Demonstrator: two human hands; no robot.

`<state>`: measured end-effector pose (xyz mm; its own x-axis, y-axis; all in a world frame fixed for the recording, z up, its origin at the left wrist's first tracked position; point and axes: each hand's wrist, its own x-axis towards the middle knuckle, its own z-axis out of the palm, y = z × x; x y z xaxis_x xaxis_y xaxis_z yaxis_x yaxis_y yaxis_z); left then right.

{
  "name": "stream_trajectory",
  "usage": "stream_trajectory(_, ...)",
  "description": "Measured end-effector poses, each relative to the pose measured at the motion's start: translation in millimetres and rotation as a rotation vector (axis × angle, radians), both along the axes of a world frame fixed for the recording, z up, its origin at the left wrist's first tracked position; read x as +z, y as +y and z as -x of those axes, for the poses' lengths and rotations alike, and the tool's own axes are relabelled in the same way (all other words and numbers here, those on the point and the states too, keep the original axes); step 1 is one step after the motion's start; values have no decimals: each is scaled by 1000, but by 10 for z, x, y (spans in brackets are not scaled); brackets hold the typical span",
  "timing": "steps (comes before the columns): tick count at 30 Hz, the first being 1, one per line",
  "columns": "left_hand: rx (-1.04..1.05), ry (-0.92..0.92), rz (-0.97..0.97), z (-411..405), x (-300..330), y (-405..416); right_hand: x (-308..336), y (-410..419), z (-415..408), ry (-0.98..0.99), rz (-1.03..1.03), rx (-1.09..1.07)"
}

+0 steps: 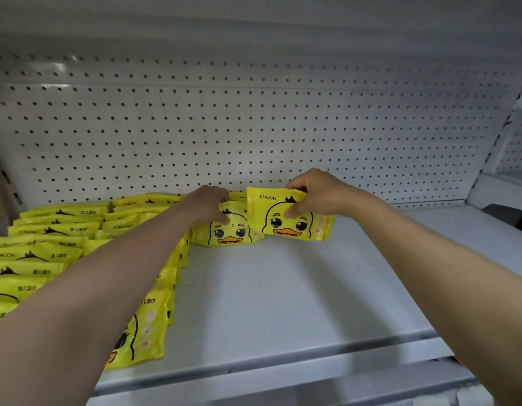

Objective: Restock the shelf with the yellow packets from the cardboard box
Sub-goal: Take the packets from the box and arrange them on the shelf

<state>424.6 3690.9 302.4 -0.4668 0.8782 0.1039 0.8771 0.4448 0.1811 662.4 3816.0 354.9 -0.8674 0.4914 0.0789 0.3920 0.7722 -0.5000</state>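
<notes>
Shelf: white metal shelf board (283, 294), wide and flat, pale grey-white, w/ a white perforated pegboard back panel (254, 127) rising behind it.
Stock, left side: yellow plastic packets (49, 230) printed w/ a cartoon duck face, standing on edge in rows that run front to back; nearest ones bottom left of the head view, partly hidden by the left forearm.
Left hand: left hand (207, 205) out at the back of the shelf, fingers curled over the top edge of a yellow duck-face packet standing upright (229, 230), thumb on its front. Gripping it, no doubt. This packet sits on the shelf board, just right of the rows, duck face toward the camera.
Right hand: right hand (315, 194) pinching a second yellow duck-face packet w/ "CKAK" lettering (289, 215) at its top edge, thumb on the printed front, fingers wrapped behind.
Second packet: upright, face forward, immediately right of the left-hand packet, edges overlapping or touching; can't tell which. Bottom edge is at or near the shelf board; can't tell if it rests there.
Position: both packets close to the pegboard, near mid-shelf.
Right end: white side upright (500, 142) w/ slots, next bay's shelf (500, 191) beyond it.
Cardboard box: out of shot.
</notes>
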Motion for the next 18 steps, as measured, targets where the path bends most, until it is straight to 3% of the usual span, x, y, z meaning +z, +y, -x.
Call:
stream_trajectory(6, 54, 31, 8, 47, -90, 15, 6, 109, -47, -11, 4, -14)
stream_trajectory(12, 124, 71, -160, -15, -65, -26, -15, 178, -50, -63, -10, 4)
stream_trajectory(15, 42, -153, -321, -128, 133, -108, -40, 152, 35, -103, -73, 26)
stream_trajectory(18, -99, -295, -229, -377, 357, -226, -105, 63, 201, -118, -110, 63)
